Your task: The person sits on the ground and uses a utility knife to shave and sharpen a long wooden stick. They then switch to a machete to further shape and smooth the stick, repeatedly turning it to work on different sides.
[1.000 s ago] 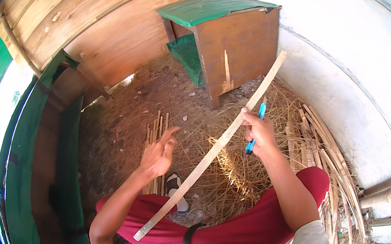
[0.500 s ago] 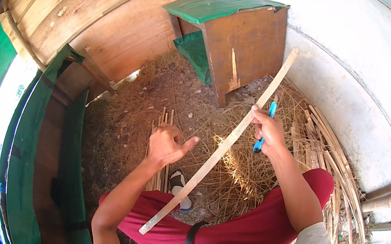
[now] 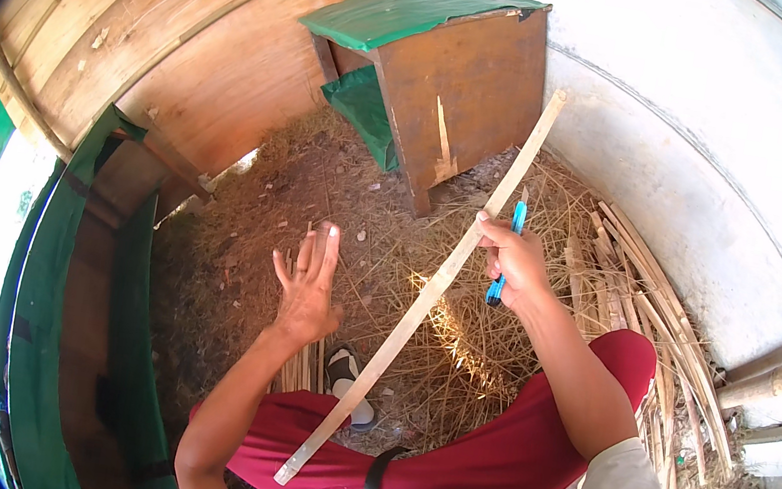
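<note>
My right hand (image 3: 516,263) pinches a long, flat bamboo strip (image 3: 423,302) above its middle and also holds a blue utility knife (image 3: 508,252), whose blade end points away from me. The strip slants from the far right down to my left thigh, where its lower end lies over my red trousers (image 3: 507,414). My left hand (image 3: 308,285) is raised to the left of the strip, empty, its fingers spread apart. Below it, partly hidden by my forearm, is a bundle of thin sticks (image 3: 300,369) on the ground.
A wooden cabinet with a green-covered top (image 3: 425,17) stands ahead by the white wall (image 3: 697,88). To my right lies a pile of split bamboo strips (image 3: 663,316). Straw and shavings (image 3: 486,350) cover the ground. A green-covered wooden structure (image 3: 50,295) runs along the left.
My left hand has opened from a loosely curled shape and turned upward, fingers now spread. The right hand keeps its hold on strip and knife. The view has shifted slightly.
</note>
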A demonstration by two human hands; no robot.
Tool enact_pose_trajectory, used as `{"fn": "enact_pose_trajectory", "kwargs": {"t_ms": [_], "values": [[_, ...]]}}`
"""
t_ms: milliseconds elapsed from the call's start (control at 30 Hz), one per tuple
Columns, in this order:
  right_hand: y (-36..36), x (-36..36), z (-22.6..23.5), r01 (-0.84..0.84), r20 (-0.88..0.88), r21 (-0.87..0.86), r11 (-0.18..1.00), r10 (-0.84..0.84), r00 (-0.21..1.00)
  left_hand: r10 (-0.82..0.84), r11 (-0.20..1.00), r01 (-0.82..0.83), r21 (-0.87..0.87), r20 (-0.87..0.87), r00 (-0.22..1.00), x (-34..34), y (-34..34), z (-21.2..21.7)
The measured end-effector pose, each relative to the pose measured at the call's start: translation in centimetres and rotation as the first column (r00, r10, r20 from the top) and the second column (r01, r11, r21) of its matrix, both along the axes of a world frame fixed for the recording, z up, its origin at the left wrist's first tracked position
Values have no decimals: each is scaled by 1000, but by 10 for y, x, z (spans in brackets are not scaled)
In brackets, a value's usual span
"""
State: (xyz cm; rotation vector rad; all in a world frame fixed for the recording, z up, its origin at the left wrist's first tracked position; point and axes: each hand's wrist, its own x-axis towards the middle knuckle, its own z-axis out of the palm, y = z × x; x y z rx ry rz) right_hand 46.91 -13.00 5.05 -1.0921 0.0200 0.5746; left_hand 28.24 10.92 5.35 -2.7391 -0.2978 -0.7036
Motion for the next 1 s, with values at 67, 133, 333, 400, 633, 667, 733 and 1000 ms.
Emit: {"fn": "enact_pose_trajectory", "kwargs": {"t_ms": [67,133,333,400,633,667,733,1000], "values": [[3,0,-3,-5,-3,4,1000,5,1000,-39,936,46,-349,27,999,-4,-4,0],[2,2,-4,2,-1,-4,1000,-2,1000,-110,736,81,-672,0,994,-7,1,6],[2,2,-4,2,-5,20,1000,-2,1000,-57,849,37,-527,-23,998,-12,-2,9],[3,1,-3,5,-4,7,1000,-5,1000,-134,929,167,-331,121,984,-15,-4,9],[-2,-1,7,4,-6,-38,999,-5,1000,-438,889,453,-59,175,882,-16,-20,21],[-1,2,-2,27,-2,-14,1000,-27,1000,-388,878,415,-239,154,909,-16,-22,19],[-1,0,0,41,-6,-20,999,-42,999,-236,741,216,-636,55,970,-15,-40,25],[1,-1,-2,50,-14,0,999,-50,999,-184,572,-237,-785,-405,896,-39,-114,32]]}}
